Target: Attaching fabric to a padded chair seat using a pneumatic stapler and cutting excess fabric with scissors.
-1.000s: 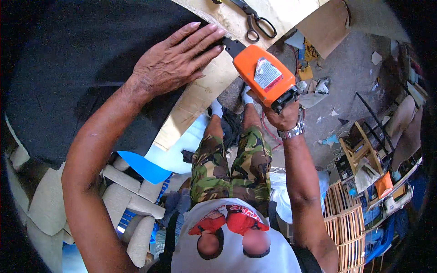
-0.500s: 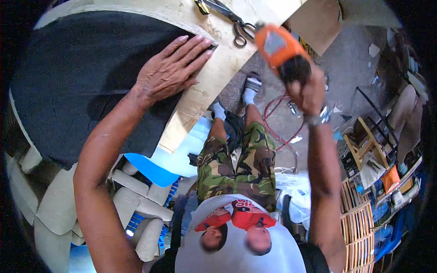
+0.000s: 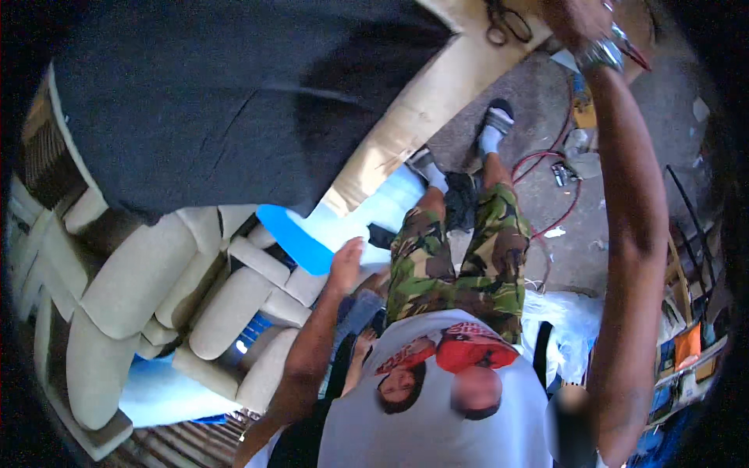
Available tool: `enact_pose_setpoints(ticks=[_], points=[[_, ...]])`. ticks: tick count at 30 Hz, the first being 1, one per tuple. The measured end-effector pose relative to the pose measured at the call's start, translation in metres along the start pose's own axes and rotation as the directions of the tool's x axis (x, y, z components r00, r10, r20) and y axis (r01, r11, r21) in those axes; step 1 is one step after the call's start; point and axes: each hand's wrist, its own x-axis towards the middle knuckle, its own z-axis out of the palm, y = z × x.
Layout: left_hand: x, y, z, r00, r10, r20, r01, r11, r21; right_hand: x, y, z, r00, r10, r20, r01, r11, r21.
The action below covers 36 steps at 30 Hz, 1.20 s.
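My left hand (image 3: 346, 267) hangs beside the blue-edged sheet (image 3: 292, 238), seen edge-on with fingers stretched out and nothing visible in them. At the top edge, my right hand (image 3: 579, 19) is partly cut off by the frame; its fingers and anything in them are hidden. A metal watch (image 3: 599, 54) circles that wrist. Close to the right hand, on the pale wooden board (image 3: 425, 97), lie dark-handled scissors (image 3: 509, 23). A large piece of black fabric (image 3: 218, 109) covers a broad panel on the left, reaching over the board.
Several beige padded pieces (image 3: 140, 273) are piled at the left. A red hose (image 3: 538, 156) curls over the concrete floor (image 3: 589, 242) near my feet. Clear plastic sheeting (image 3: 573, 320) lies at right. Another person's denim-covered leg (image 3: 359, 312) shows beside my left arm.
My left hand has left the fabric and dropped toward my body. The right hand has gone up and right; the orange tool it held is out of view. The view has shifted left.
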Motion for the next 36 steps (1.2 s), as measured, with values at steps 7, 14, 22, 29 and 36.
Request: enact_pose_setpoints(ticks=[7, 14, 22, 29, 36], points=[[0.060, -0.002, -0.122, 0.933, 0.059, -0.354, -0.341, 0.457, -0.821, -0.141, -0.112, 0.037, 0.795, 0.055, 0.604, -0.606, 0.037, 0.794], [0.083, 0.018, -0.113, 0.864, 0.360, -0.351, -0.423, 0.142, -0.895, -0.143, -0.239, 0.031, 0.769, 0.125, 0.627, -0.472, -0.551, 0.688], [0.058, 0.024, -0.102, 0.855, 0.421, -0.302, -0.445, 0.298, -0.844, -0.222, -0.306, 0.002, 0.850, 0.039, 0.526, -0.369, -0.669, 0.646], [0.056, 0.013, -0.088, 0.971, 0.230, -0.069, -0.139, 0.304, -0.942, -0.341, -0.344, 0.065, 0.751, 0.356, 0.557, -0.520, -0.201, 0.830], [0.009, 0.050, -0.160, 0.831, 0.470, -0.299, -0.438, 0.221, -0.871, -0.280, -0.339, 0.042, 0.822, 0.569, -0.020, -0.293, 0.453, 0.842]])
